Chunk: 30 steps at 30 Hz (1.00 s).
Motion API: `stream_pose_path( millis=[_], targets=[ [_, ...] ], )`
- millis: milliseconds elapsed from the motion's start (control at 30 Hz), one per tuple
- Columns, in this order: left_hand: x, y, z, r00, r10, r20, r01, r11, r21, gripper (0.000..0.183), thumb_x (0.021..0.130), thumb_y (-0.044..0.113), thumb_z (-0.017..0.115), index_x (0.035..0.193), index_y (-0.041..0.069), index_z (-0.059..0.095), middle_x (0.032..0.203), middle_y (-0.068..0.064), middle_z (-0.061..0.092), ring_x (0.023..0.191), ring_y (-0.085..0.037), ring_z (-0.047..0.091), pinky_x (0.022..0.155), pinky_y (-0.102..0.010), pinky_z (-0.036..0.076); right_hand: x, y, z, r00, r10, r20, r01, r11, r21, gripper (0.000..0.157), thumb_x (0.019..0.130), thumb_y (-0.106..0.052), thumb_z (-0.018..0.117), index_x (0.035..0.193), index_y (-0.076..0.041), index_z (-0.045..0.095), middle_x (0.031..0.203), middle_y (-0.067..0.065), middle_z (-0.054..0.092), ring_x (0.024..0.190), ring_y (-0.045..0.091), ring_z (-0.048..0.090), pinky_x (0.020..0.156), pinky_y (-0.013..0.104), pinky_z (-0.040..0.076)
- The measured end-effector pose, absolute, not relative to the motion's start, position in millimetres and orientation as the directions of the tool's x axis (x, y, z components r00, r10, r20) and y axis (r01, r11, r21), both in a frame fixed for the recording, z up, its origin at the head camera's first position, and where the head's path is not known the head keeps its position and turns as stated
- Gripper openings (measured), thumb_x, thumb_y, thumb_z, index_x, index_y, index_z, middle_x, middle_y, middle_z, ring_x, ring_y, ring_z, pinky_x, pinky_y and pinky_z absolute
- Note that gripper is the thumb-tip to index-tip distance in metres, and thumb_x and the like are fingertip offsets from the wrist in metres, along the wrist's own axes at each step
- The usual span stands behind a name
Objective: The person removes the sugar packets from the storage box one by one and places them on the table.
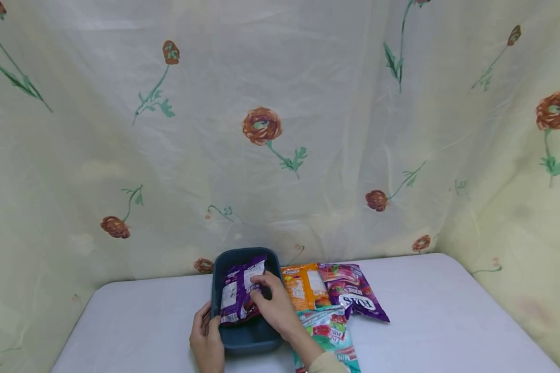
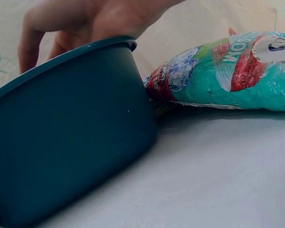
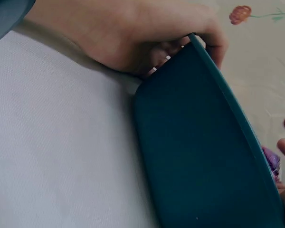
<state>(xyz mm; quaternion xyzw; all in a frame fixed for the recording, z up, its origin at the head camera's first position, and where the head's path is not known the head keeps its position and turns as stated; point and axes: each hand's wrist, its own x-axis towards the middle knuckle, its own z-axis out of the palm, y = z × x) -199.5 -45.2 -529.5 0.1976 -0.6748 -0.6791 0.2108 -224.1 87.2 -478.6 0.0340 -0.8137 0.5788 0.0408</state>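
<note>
A dark teal plastic basin (image 1: 252, 342) stands on the table, with a purple snack bag (image 1: 231, 292) lying inside it. My left hand (image 1: 207, 339) grips the basin's left wall; in the right wrist view the left hand (image 3: 133, 35) has its thumb over the rim and its fingers along the outside. Over the basin, my right hand (image 1: 277, 308) reaches in from the right, finger and thumb spread apart at the purple bag. In the left wrist view the right hand (image 2: 99, 19) shows above the rim, and the bag is hidden behind the wall.
Right of the basin lie an orange bag (image 1: 303, 285), a purple and pink bag (image 1: 354, 292) and a teal and red bag (image 1: 329, 331), partly under my right forearm. A white cloth covers the table (image 1: 424, 321). A flowered curtain (image 1: 326, 155) hangs behind it.
</note>
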Motion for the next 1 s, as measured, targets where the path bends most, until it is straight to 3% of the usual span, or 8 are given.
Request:
stream_pose_path(
  millis=[133,467,667,1000],
  targets=[
    [-197.9,-45.1,-530.5,-0.835,-0.55,0.001,-0.006,0.011,1.0,0.037,0.087,0.005,0.049,0.123,0.001,0.059,0.123,-0.023,0.061,0.115,-0.033,0.057,0.075,-0.002,0.039,-223.5,86.7,-480.4,-0.995,-0.051,0.083,-0.096,0.384,-0.918,0.026,0.09,-0.02,0.059,0.116,-0.019,0.062,0.149,0.019,0.037,0.138,0.04,0.031,0.108,0.061,0.026],
    [-199.6,-45.9,-527.2,-0.832,-0.554,0.032,0.038,0.0,0.999,0.037,0.087,0.004,0.05,0.123,0.0,0.059,0.123,-0.025,0.06,0.115,-0.035,0.056,0.073,0.0,0.037,-226.8,85.1,-479.3,-0.994,-0.109,0.03,-0.066,0.35,-0.934,0.033,0.092,-0.019,0.057,0.125,-0.018,0.056,0.153,0.02,0.029,0.138,0.043,0.028,0.109,0.064,0.022],
    [-200.0,-46.6,-526.9,-0.83,-0.556,0.048,0.053,0.008,0.999,0.036,0.087,0.004,0.05,0.122,0.0,0.059,0.122,-0.025,0.06,0.113,-0.034,0.057,0.073,0.0,0.038,-228.3,85.7,-482.5,-0.983,-0.153,0.102,-0.156,0.405,-0.901,0.035,0.093,-0.017,0.054,0.128,-0.019,0.053,0.155,0.012,0.028,0.14,0.038,0.029,0.111,0.06,0.023],
    [-199.8,-46.4,-527.4,-0.83,-0.555,0.047,0.05,0.01,0.999,0.036,0.087,0.003,0.049,0.121,-0.001,0.059,0.121,-0.025,0.061,0.112,-0.034,0.057,0.073,0.001,0.037,-228.9,85.3,-486.1,-0.97,-0.15,0.192,-0.239,0.437,-0.867,0.038,0.093,-0.015,0.054,0.131,-0.014,0.053,0.152,0.011,0.034,0.139,0.036,0.033,0.11,0.057,0.026]
  ],
)
